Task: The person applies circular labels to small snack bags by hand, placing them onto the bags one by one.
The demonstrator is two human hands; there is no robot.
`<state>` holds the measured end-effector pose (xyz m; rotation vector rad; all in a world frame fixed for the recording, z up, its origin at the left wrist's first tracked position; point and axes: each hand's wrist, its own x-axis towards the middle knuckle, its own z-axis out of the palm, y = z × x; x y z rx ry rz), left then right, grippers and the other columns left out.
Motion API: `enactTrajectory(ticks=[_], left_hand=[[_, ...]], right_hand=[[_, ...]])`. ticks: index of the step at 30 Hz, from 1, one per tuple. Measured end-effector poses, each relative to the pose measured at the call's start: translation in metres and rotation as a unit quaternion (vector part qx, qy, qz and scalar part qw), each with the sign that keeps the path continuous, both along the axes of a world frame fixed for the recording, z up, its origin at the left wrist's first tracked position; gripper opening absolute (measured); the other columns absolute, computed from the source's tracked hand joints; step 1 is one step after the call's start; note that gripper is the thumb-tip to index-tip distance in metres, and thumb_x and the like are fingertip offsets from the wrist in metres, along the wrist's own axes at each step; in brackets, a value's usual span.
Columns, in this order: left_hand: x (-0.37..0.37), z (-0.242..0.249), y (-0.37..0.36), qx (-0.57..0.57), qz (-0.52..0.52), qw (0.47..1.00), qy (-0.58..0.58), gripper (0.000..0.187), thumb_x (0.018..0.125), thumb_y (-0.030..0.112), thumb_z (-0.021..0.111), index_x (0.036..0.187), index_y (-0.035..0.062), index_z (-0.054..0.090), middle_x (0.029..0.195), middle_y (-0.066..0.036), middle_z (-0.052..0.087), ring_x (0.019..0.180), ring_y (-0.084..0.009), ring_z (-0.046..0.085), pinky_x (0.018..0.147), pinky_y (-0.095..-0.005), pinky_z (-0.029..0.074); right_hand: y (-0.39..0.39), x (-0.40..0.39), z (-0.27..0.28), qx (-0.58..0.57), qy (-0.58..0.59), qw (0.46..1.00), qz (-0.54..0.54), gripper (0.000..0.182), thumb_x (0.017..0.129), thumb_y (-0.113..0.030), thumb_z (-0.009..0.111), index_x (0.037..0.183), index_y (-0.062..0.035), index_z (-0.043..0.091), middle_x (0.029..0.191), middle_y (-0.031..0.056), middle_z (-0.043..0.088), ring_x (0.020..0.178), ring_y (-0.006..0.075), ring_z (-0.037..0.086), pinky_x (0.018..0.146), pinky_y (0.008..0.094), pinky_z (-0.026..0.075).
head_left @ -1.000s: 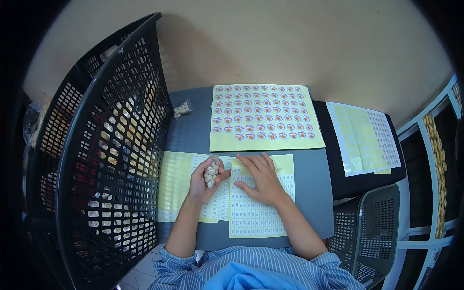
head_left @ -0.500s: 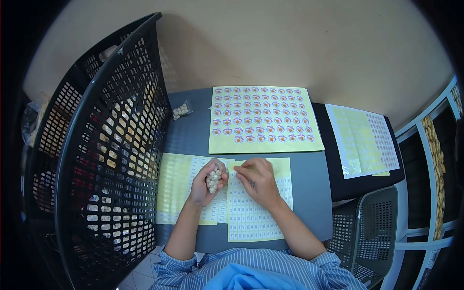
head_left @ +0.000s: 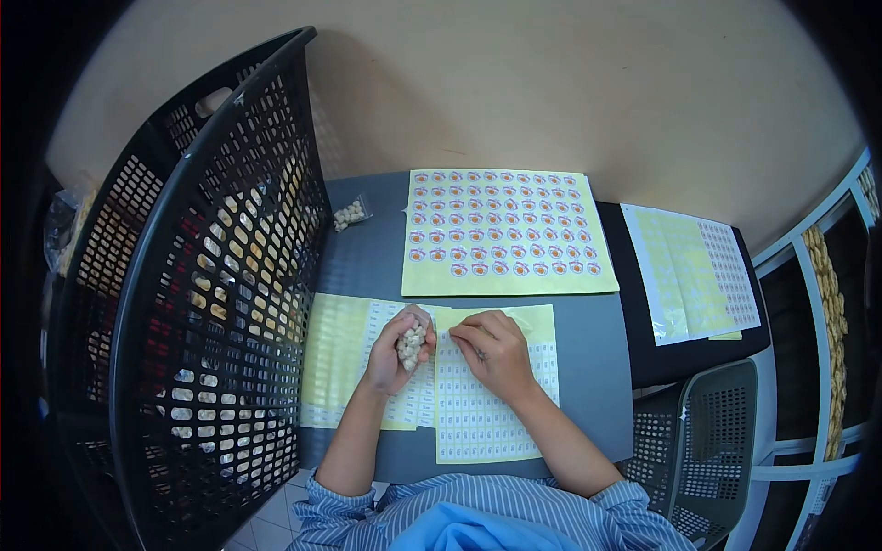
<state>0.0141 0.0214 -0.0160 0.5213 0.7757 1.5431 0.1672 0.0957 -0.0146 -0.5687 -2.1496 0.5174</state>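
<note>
My left hand [head_left: 395, 354] is wrapped round a small clear bag of whitish pellets [head_left: 411, 347], held over the left label sheet [head_left: 344, 354]. Close by on the right, my right hand [head_left: 494, 354] has thumb and forefinger pinched at the upper part of another label sheet [head_left: 491, 432] with rows of small printed labels; what the fingers hold, if anything, is too small to make out. Behind both hands lies a yellow sheet [head_left: 505, 284] with rows of round orange-and-pink stickers.
A large dark perforated basket [head_left: 207, 156] rises at the left. Another small bag of pellets [head_left: 350, 214] lies at the table's back left. At the right are more sticker sheets [head_left: 680, 275] on a black surface, a lower crate [head_left: 712, 450] and a white-framed rack [head_left: 822, 340].
My right hand's fingertips have shifted slightly down and right over the label sheet. My left hand still holds the bag. The whole view has moved a little.
</note>
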Motion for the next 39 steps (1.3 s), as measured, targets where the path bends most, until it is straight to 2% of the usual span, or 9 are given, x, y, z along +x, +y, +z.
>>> enactTrajectory(ticks=[22, 25, 27, 28, 31, 33, 34, 37, 39], left_hand=[[-0.004, -0.006, 0.001, -0.027, 0.002, 0.999, 0.031, 0.019, 0.088, 0.021, 0.038, 0.088, 0.0041, 0.047, 0.074, -0.009, 0.056, 0.057, -0.0136, 0.052, 0.055, -0.0237, 0.043], [-0.008, -0.009, 0.002, -0.045, 0.087, 0.986, 0.137, 0.019, 0.088, 0.020, 0.039, 0.090, 0.0039, 0.048, 0.076, -0.009, 0.055, 0.063, -0.0124, 0.053, 0.058, -0.0234, 0.044], [-0.007, -0.002, 0.000, -0.047, 0.105, 0.980, 0.165, 0.016, 0.087, 0.018, 0.040, 0.091, 0.0040, 0.048, 0.080, -0.008, 0.054, 0.067, -0.0117, 0.053, 0.060, -0.0234, 0.044], [-0.007, 0.001, -0.002, -0.051, 0.122, 0.972, 0.192, 0.014, 0.086, 0.015, 0.042, 0.093, 0.0041, 0.048, 0.084, -0.007, 0.054, 0.071, -0.0110, 0.053, 0.062, -0.0235, 0.045], [-0.001, 0.005, -0.003, -0.034, 0.063, 0.969, 0.235, 0.016, 0.084, 0.010, 0.046, 0.099, 0.0037, 0.048, 0.091, -0.005, 0.052, 0.081, -0.0102, 0.052, 0.069, -0.0247, 0.045], [0.000, 0.009, -0.003, -0.035, 0.003, 0.954, 0.296, 0.020, 0.082, 0.008, 0.050, 0.102, 0.0036, 0.047, 0.092, -0.005, 0.051, 0.083, -0.0104, 0.051, 0.072, -0.0252, 0.045], [0.001, 0.011, -0.004, -0.035, -0.055, 0.932, 0.357, 0.026, 0.080, 0.006, 0.055, 0.105, 0.0035, 0.047, 0.093, -0.004, 0.050, 0.086, -0.0107, 0.051, 0.076, -0.0257, 0.044], [0.014, 0.014, -0.004, 0.038, -0.055, 0.926, 0.370, 0.039, 0.076, 0.006, 0.062, 0.111, 0.0038, 0.045, 0.093, -0.002, 0.052, 0.084, -0.0075, 0.050, 0.069, -0.0229, 0.043], [0.014, 0.013, -0.006, 0.026, -0.052, 0.926, 0.374, 0.041, 0.074, 0.006, 0.065, 0.110, 0.0041, 0.046, 0.096, -0.002, 0.052, 0.091, -0.0075, 0.049, 0.072, -0.0229, 0.043]], right_hand=[[-0.003, 0.000, 0.004, -0.029, -0.053, 0.998, 0.012, 0.010, 0.069, -0.003, 0.062, 0.078, -0.0058, 0.058, 0.080, 0.0043, 0.054, 0.077, 0.0215, 0.053, 0.066, 0.0330, 0.041], [-0.004, 0.002, 0.003, -0.139, -0.062, 0.988, 0.016, 0.011, 0.071, 0.000, 0.060, 0.081, -0.0043, 0.057, 0.081, 0.0066, 0.054, 0.079, 0.0234, 0.054, 0.069, 0.0339, 0.043], [-0.003, 0.005, 0.005, -0.291, -0.025, 0.956, 0.033, 0.009, 0.074, 0.001, 0.058, 0.082, -0.0025, 0.055, 0.085, 0.0088, 0.055, 0.082, 0.0229, 0.056, 0.073, 0.0331, 0.045], [-0.001, 0.006, 0.003, -0.291, -0.024, 0.956, 0.032, 0.009, 0.074, 0.001, 0.058, 0.082, -0.0025, 0.055, 0.085, 0.0088, 0.055, 0.082, 0.0229, 0.056, 0.073, 0.0331, 0.045], [0.005, 0.007, 0.004, -0.288, 0.059, 0.955, 0.029, 0.021, 0.077, 0.000, 0.057, 0.098, -0.0025, 0.053, 0.091, 0.0099, 0.056, 0.086, 0.0200, 0.057, 0.078, 0.0316, 0.046], [0.003, 0.007, 0.014, -0.400, 0.179, 0.897, 0.050, 0.045, 0.078, -0.001, 0.058, 0.120, -0.0045, 0.042, 0.093, 0.0098, 0.056, 0.089, 0.0168, 0.057, 0.080, 0.0308, 0.046], [0.006, 0.009, 0.011, -0.362, 0.144, 0.918, 0.071, 0.063, 0.078, -0.002, 0.060, 0.132, -0.0067, 0.028, 0.089, 0.0089, 0.057, 0.087, 0.0159, 0.057, 0.079, 0.0298, 0.046], [-0.001, 0.008, 0.019, -0.354, 0.130, 0.920, 0.107, 0.065, 0.076, -0.003, 0.062, 0.132, -0.0055, 0.028, 0.085, 0.0082, 0.058, 0.083, 0.0147, 0.058, 0.076, 0.0283, 0.047], [-0.002, 0.009, 0.019, -0.339, 0.113, 0.928, 0.103, 0.064, 0.075, -0.001, 0.062, 0.131, -0.0043, 0.029, 0.084, 0.0078, 0.059, 0.076, 0.0131, 0.059, 0.071, 0.0264, 0.047]])
